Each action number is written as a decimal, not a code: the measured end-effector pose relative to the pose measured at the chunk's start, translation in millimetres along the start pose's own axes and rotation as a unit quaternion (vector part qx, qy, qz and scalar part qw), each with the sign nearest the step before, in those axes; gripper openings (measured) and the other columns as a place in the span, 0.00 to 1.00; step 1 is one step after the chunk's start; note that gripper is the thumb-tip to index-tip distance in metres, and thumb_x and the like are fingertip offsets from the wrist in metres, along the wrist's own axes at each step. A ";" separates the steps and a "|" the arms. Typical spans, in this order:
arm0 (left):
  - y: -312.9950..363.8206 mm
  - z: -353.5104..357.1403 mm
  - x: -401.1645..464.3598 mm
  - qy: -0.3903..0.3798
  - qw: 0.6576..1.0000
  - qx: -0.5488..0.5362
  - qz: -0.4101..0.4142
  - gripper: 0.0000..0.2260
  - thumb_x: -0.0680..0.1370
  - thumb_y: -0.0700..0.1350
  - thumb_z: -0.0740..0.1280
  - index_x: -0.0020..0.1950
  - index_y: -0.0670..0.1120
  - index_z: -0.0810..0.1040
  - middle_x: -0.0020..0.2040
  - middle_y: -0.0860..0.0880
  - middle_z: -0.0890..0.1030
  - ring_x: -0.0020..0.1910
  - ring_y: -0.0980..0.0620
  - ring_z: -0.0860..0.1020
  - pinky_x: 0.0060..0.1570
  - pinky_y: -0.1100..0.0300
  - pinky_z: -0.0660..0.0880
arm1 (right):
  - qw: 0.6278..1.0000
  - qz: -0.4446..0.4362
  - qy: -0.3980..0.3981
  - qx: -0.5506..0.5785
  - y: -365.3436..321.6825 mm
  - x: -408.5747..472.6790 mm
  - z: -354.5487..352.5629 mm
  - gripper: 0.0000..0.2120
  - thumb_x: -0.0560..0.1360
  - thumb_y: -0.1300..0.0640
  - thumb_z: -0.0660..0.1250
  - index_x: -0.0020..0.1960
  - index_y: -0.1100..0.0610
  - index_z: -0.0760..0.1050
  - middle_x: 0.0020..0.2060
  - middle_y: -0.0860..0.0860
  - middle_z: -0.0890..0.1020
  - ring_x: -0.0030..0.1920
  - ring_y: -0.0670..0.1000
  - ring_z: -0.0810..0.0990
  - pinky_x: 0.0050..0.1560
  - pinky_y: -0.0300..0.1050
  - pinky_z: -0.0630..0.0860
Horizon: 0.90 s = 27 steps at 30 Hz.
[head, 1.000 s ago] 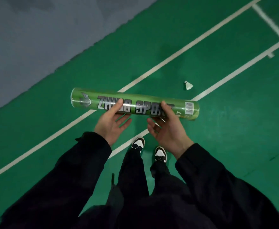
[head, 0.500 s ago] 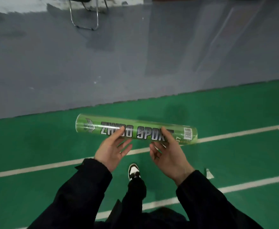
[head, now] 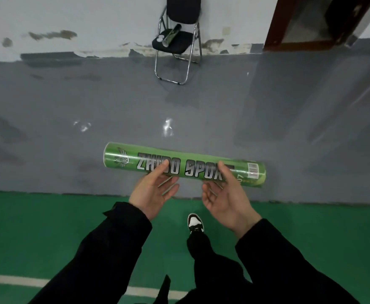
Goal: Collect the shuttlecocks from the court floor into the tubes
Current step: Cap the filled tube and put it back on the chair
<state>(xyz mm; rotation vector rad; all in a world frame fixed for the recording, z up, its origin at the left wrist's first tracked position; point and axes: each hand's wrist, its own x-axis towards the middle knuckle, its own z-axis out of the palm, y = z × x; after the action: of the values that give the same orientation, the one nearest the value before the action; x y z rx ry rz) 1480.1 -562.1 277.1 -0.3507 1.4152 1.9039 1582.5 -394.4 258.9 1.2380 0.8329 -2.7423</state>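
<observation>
A long green shuttlecock tube [head: 192, 165] with silver lettering lies level across the view, held from below. My left hand [head: 152, 190] grips it left of its middle, thumb over the lettering. My right hand [head: 225, 195] grips it right of the middle, thumb on top, palm turned up. A second tube [head: 172, 34] lies on the seat of a folding chair at the wall, with a white lid-like piece [head: 160, 38] next to it. No shuttlecock shows on the floor in this view.
The black folding chair [head: 178, 43] stands against the white wall ahead. Grey floor [head: 70, 110] runs between the wall and the green court mat [head: 37, 229]. A brown door frame [head: 311, 42] is at the top right. My shoe [head: 195, 222] steps on the mat's edge.
The view has swung from the court towards the wall, and the chair has come into sight. The shuttlecock on the floor has left the view. Both hands keep the tube level.
</observation>
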 end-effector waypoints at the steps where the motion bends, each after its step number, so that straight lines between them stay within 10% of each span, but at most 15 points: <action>1: 21.5 1.1 28.0 0.011 1.000 -0.008 -0.001 0.18 0.79 0.52 0.73 0.66 0.48 0.77 0.65 0.42 0.78 0.66 0.43 0.80 0.69 0.46 0.77 | 1.000 0.009 -0.001 0.000 -16.3 29.7 20.0 0.33 0.68 0.39 0.76 0.68 0.53 0.76 0.56 0.53 0.80 0.49 0.51 0.78 0.48 0.46 0.79; 11: 240.8 -5.5 265.3 0.065 0.995 -0.079 0.000 0.21 0.79 0.53 0.73 0.70 0.46 0.79 0.63 0.44 0.81 0.61 0.47 0.81 0.62 0.53 0.79 | 0.997 0.070 -0.019 -0.037 -160.9 271.6 234.0 0.38 0.65 0.39 0.80 0.70 0.54 0.77 0.51 0.51 0.81 0.44 0.50 0.80 0.41 0.43 0.80; 20: 419.4 -23.9 522.6 0.060 0.993 -0.102 -0.020 0.08 0.79 0.52 0.74 0.53 0.50 0.81 0.59 0.46 0.84 0.62 0.47 0.81 0.56 0.55 0.79 | 0.997 0.048 0.007 -0.059 -270.7 503.7 407.5 0.35 0.66 0.38 0.78 0.67 0.56 0.79 0.51 0.51 0.82 0.48 0.50 0.80 0.47 0.44 0.79; 27: 563.5 17.2 697.9 0.026 0.995 -0.085 -0.034 0.21 0.78 0.53 0.74 0.68 0.47 0.78 0.69 0.44 0.79 0.66 0.48 0.79 0.55 0.56 0.79 | 0.999 0.011 0.033 -0.025 -385.7 639.2 519.9 0.24 0.68 0.37 0.77 0.56 0.52 0.81 0.41 0.48 0.82 0.39 0.48 0.80 0.41 0.43 0.78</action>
<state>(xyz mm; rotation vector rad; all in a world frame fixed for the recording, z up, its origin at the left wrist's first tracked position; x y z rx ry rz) 608.4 -349.9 266.4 -0.5271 1.2603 1.9778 696.8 -187.2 270.5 1.3258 0.8826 -2.6609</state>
